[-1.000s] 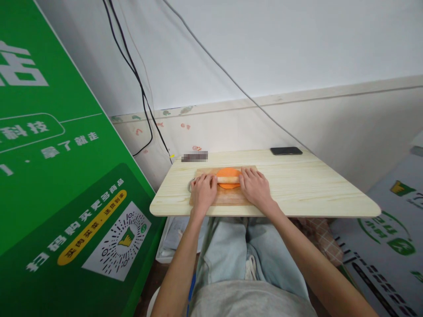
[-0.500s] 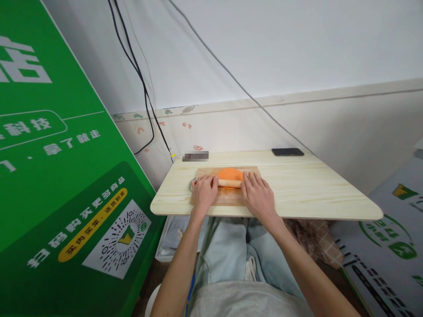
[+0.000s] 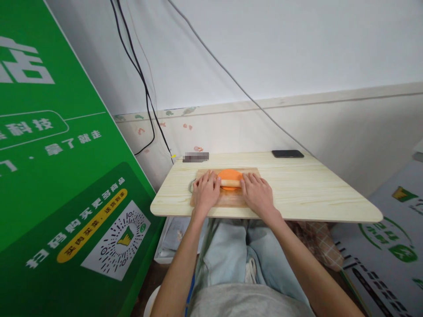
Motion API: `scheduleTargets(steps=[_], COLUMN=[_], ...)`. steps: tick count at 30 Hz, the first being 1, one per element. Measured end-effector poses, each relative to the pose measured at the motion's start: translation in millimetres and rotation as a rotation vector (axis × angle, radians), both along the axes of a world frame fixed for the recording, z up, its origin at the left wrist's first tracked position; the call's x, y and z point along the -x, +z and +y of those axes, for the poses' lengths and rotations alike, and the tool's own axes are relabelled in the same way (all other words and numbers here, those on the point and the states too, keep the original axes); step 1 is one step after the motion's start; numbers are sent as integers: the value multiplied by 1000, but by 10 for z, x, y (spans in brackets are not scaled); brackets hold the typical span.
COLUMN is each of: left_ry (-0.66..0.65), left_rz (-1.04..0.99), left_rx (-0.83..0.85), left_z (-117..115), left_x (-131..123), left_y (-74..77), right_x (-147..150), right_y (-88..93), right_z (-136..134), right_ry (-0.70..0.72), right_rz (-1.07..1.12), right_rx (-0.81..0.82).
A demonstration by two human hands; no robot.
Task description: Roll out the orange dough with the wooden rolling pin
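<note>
A wooden rolling pin lies crosswise over a flat round orange sheet, which looks like dough or clay. My left hand covers the pin's left end and my right hand its right end, both with fingers bent over it. Only the middle of the pin shows between them. The orange sheet rests on a wooden cutting board, mostly beyond the pin, with a thin strip on the near side. A metal ring handle sticks out at the board's left edge.
The board lies on a pale wood-grain table. At the back right is a black phone; at the back left, a dark blurred-out object. A green panel stands close on the left. Cables hang along the wall.
My hands have shifted slightly inward along the rolling pin, so less of it shows between them. The pin sits slightly nearer the middle of the orange sheet. The camera view has shifted slightly.
</note>
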State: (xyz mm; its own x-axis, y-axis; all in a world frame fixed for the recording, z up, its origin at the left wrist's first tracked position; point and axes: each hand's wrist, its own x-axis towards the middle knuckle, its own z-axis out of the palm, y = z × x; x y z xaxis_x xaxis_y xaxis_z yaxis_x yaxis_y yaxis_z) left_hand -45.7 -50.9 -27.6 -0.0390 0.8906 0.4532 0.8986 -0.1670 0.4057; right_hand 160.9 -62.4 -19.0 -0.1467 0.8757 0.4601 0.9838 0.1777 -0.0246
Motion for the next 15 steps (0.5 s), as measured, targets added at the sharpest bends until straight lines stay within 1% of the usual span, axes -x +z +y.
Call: scheduleTargets(steps=[8, 15], left_ry=[-8, -15], left_rz=[26, 33], left_rx=[46, 63], left_z=[-8, -10], left_x=[-2, 2], left_y=[10, 7], right_x=[33, 42], right_y=[171, 263], right_z=[237, 379], right_ry=[-37, -55], right_rz=[-5, -57], right_rx=[106, 127])
